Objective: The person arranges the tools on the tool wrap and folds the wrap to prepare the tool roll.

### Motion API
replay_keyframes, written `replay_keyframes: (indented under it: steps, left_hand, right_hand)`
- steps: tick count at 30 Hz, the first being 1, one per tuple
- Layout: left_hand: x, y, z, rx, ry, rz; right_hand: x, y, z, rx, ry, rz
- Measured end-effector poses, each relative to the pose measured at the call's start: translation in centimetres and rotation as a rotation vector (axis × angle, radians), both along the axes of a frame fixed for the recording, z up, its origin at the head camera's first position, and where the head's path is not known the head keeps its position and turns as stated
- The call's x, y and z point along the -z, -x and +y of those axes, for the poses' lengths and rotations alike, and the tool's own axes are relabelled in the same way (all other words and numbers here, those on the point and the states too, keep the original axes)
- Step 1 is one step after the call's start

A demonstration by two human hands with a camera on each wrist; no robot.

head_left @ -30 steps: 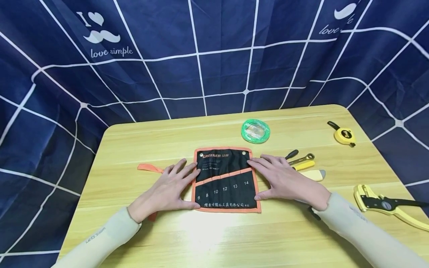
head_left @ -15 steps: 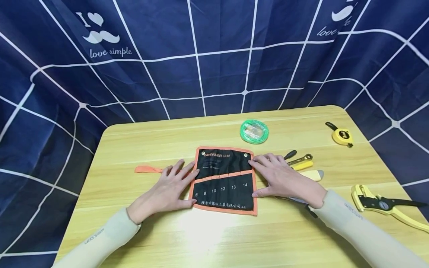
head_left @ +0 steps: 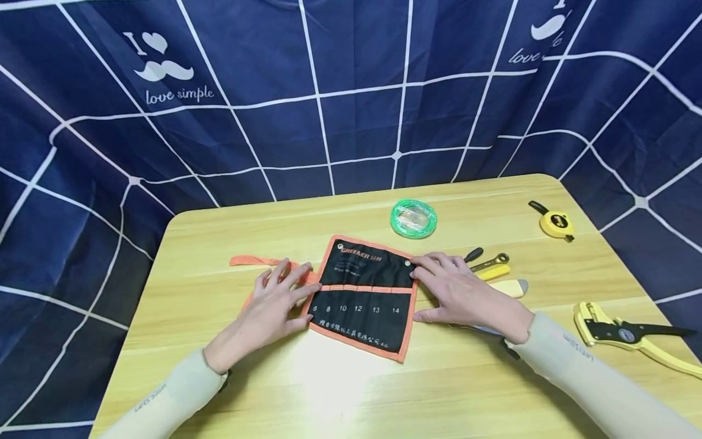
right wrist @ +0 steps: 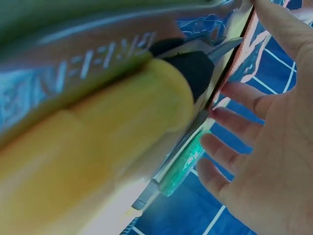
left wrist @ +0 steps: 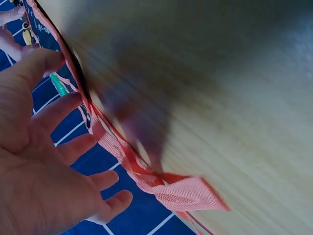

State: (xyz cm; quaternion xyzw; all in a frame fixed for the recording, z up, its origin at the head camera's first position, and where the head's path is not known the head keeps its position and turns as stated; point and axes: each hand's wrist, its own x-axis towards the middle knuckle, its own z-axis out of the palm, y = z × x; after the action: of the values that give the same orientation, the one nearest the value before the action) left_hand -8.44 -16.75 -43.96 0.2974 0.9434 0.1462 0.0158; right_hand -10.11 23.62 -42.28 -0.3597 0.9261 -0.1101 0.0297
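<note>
A black roll-up tool pouch [head_left: 362,314] with orange edging and printed sizes lies spread flat on the table, turned slightly clockwise. Its orange tie strap [head_left: 252,260] trails off to the left; twisted, the strap [left wrist: 186,193] fills the lower middle of the left wrist view. My left hand [head_left: 269,308] has its fingers spread, fingertips touching the pouch's left edge. At the opposite edge, my right hand [head_left: 460,292] rests its fingertips and thumb, fingers extended. A yellow handle [right wrist: 98,137] with a dark collar and metal tip looms near the right wrist camera.
A green wire coil [head_left: 414,219] lies behind the pouch. Beside my right hand are a black-handled tool [head_left: 473,255], a ratchet wrench [head_left: 496,261], a yellow handle [head_left: 493,272] and a cream, grey-ended tool [head_left: 510,288]. Farther right lie a tape measure [head_left: 556,224] and wire strippers [head_left: 625,334].
The pouch has turned clockwise between my hands, its bottom edge swinging left. My left hand has shifted slightly left; my right hand stays at the right edge. The strap has shifted too.
</note>
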Motion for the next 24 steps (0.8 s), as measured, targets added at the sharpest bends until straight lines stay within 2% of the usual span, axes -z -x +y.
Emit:
replay_keyframes:
  steps: [7,14,20,24]
  left_hand:
    - [0.0,0.7,-0.2,-0.008,-0.039,0.023]
    - [0.2,1.1,-0.6,0.006,-0.041,0.086]
    - [0.4,1.2,-0.5,0.016,-0.084,0.151]
    - [0.4,1.1,-0.3,-0.004,-0.069,0.155]
  right_hand:
    - [-0.3,0.2,0.0,0.003,-0.015,-0.003]
    - [-0.6,0.5,0.1,0.030,0.034,-0.085]
    - [-0.5,0.7,0.0,0.048,0.054,-0.091]
    - [-0.3,1.1,-0.4,0.045,0.101,-0.075]
